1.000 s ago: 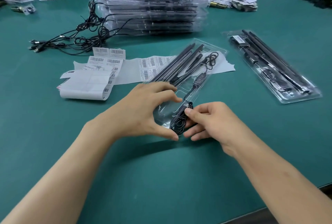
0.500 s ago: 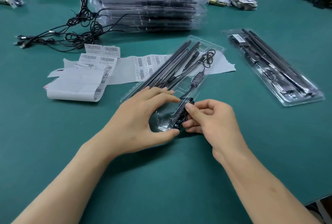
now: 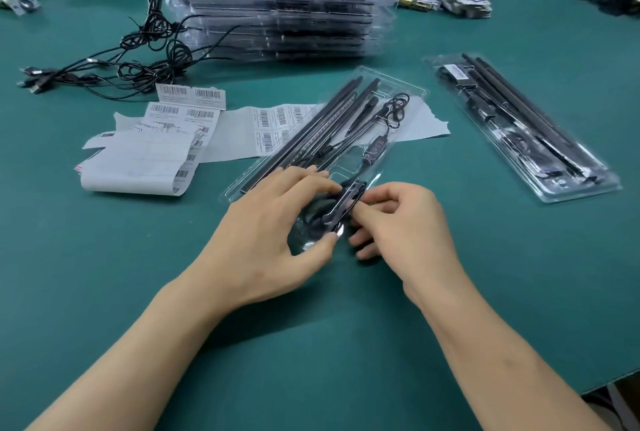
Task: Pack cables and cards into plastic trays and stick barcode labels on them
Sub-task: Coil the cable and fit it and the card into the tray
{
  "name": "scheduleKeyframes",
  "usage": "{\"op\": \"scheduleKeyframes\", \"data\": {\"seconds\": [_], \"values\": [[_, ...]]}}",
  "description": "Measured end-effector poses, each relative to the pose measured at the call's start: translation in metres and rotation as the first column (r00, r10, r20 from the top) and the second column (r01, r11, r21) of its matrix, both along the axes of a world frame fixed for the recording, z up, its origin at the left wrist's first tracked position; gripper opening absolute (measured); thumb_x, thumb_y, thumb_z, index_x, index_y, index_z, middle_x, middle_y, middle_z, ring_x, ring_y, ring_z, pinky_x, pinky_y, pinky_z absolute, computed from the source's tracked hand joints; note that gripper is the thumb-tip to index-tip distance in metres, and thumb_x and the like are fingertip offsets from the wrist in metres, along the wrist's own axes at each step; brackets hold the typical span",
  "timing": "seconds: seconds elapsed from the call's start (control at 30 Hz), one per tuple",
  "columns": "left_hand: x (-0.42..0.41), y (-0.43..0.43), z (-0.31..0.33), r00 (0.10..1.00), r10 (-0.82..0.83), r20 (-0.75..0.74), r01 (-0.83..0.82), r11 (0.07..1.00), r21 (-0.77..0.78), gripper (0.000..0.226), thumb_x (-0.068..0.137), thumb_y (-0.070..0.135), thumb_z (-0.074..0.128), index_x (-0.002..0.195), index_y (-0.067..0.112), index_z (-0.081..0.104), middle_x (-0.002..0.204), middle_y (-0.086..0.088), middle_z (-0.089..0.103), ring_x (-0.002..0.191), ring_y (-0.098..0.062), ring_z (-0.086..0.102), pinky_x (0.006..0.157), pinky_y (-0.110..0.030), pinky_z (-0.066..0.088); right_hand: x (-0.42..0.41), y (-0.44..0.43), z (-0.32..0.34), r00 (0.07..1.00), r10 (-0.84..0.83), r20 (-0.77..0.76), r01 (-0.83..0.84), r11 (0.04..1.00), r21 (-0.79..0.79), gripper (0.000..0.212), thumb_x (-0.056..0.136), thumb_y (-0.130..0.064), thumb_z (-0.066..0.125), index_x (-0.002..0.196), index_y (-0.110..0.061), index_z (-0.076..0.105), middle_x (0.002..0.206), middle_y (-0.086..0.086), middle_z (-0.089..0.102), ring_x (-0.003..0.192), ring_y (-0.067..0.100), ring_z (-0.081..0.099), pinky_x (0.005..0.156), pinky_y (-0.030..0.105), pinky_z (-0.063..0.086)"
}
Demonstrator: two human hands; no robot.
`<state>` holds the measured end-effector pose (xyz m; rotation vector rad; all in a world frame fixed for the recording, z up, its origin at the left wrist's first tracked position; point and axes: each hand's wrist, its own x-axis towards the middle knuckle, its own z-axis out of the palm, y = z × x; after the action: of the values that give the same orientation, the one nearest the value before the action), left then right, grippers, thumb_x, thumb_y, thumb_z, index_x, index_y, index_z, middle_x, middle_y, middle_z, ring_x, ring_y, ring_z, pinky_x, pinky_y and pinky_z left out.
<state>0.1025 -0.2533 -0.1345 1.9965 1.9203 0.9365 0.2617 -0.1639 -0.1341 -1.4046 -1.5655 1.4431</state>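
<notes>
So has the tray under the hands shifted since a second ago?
No. The tray still crosses the torn right end of the label sheet at the same slant; left hand holds it, right hand pinches the cable.

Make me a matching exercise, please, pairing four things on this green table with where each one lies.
Things:
1. tangle of loose black cables
2. white sheets of barcode labels
3. labelled clear plastic tray of black rods
4. coiled black cable

Places:
A. in the open clear tray, between left hand and right hand
B. right, apart from both hands
C. far left, beside the stack of clear trays
D. left of the open tray, running under it

Pairs: 1-C, 2-D, 3-B, 4-A.
</notes>
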Motion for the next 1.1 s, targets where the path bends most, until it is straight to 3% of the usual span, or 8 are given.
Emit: {"op": "scheduleKeyframes", "data": {"seconds": [0.1, 0.3, 0.47, 0.6, 0.73, 0.87, 1.0, 1.1], "values": [[0.006, 0.001, 0.0, 0.999, 0.038, 0.001, -0.038, 0.999, 0.008, 0.047, 0.088, 0.052, 0.06, 0.127, 0.026, 0.063, 0.13, 0.011, 0.06, 0.138, -0.008, 0.049, 0.11, -0.038, 0.044, -0.003, 0.0, 0.002, 0.995, 0.039, 0.087, -0.046, 0.996, 0.081, 0.006, 0.087, -0.01, 0.069, 0.084, -0.014, 0.068, 0.054, 0.001, 0.068, 0.046, 0.019, 0.067, 0.04, 0.028, 0.05], [0.013, 0.004, -0.004, 0.998, 0.062, -0.018, -0.061, 0.998, 0.012, 0.038, 0.088, 0.035, 0.063, 0.123, 0.019, 0.064, 0.122, 0.003, 0.062, 0.139, -0.015, 0.049, 0.113, -0.042, 0.041, 0.01, -0.009, 0.002, 0.997, 0.078, -0.021, -0.078, 0.997, 0.025, 0.011, 0.091, -0.017, 0.072, 0.1, -0.023, 0.071, 0.07, -0.001, 0.075, 0.06, 0.014, 0.072, 0.053, 0.023, 0.055], [0.015, 0.004, -0.009, 0.998, 0.048, -0.048, -0.048, 0.999, -0.004, 0.033, 0.091, 0.026, 0.067, 0.123, 0.016, 0.062, 0.125, -0.001, 0.06, 0.142, -0.022, 0.048, 0.114, -0.051, 0.04, 0.013, -0.019, -0.005, 0.987, 0.011, 0.161, -0.059, 0.955, 0.292, 0.023, 0.081, -0.025, 0.084, 0.094, -0.03, 0.066, 0.079, -0.01, 0.072, 0.067, 0.006, 0.066, 0.06, 0.017, 0.052], [0.015, 0.003, -0.006, 0.999, 0.04, -0.031, -0.039, 0.999, 0.017, 0.031, 0.092, 0.025, 0.07, 0.12, 0.015, 0.064, 0.123, -0.001, 0.062, 0.142, -0.021, 0.049, 0.112, -0.049, 0.043, 0.012, -0.022, -0.007, 0.937, -0.029, 0.349, -0.161, 0.849, 0.503, 0.013, 0.082, -0.032, 0.081, 0.08, -0.031, 0.068, 0.077, -0.015, 0.068, 0.067, 0.007, 0.06, 0.065, 0.025, 0.05], [0.0, -0.003, 0.001, 0.999, -0.047, 0.013, 0.048, 0.998, -0.042, 0.048, 0.085, 0.033, 0.078, 0.128, 0.022, 0.061, 0.137, 0.006, 0.06, 0.146, -0.007, 0.042, 0.119, -0.036, 0.036, 0.013, -0.024, -0.011, 0.944, -0.071, 0.322, -0.149, 0.778, 0.61, 0.01, 0.088, -0.027, 0.077, 0.082, -0.029, 0.069, 0.075, -0.012, 0.063, 0.065, 0.009, 0.057, 0.066, 0.036, 0.052], [-0.007, -0.005, 0.004, 0.998, -0.06, 0.036, 0.063, 0.996, -0.062, 0.047, 0.085, 0.036, 0.08, 0.126, 0.022, 0.062, 0.141, 0.009, 0.06, 0.144, -0.002, 0.043, 0.116, -0.034, 0.039, 0.021, -0.033, -0.013, 0.919, -0.049, 0.392, -0.268, 0.651, 0.71, 0.003, 0.093, -0.024, 0.073, 0.095, -0.025, 0.073, 0.085, -0.012, 0.063, 0.076, 0.01, 0.06, 0.07, 0.037, 0.053], [-0.007, -0.006, 0.002, 0.998, -0.055, 0.043, 0.056, 0.998, -0.042, 0.042, 0.09, 0.041, 0.073, 0.124, 0.019, 0.062, 0.146, 0.008, 0.058, 0.144, -0.004, 0.044, 0.117, -0.035, 0.038, 0.043, -0.047, -0.019, 0.88, 0.009, 0.475, -0.433, 0.428, 0.793, 0.021, 0.096, -0.024, 0.066, 0.115, -0.02, 0.075, 0.09, -0.006, 0.062, 0.079, 0.018, 0.06, 0.067, 0.035, 0.051], [-0.007, -0.006, 0.002, 0.998, -0.055, 0.04, 0.057, 0.997, -0.047, 0.041, 0.093, 0.045, 0.068, 0.125, 0.02, 0.06, 0.146, 0.008, 0.058, 0.142, -0.005, 0.047, 0.117, -0.035, 0.038, 0.049, -0.042, -0.019, 0.846, 0.076, 0.527, -0.51, 0.403, 0.76, 0.029, 0.093, -0.028, 0.068, 0.122, -0.024, 0.074, 0.088, -0.005, 0.06, 0.078, 0.019, 0.057, 0.067, 0.038, 0.05]]}}
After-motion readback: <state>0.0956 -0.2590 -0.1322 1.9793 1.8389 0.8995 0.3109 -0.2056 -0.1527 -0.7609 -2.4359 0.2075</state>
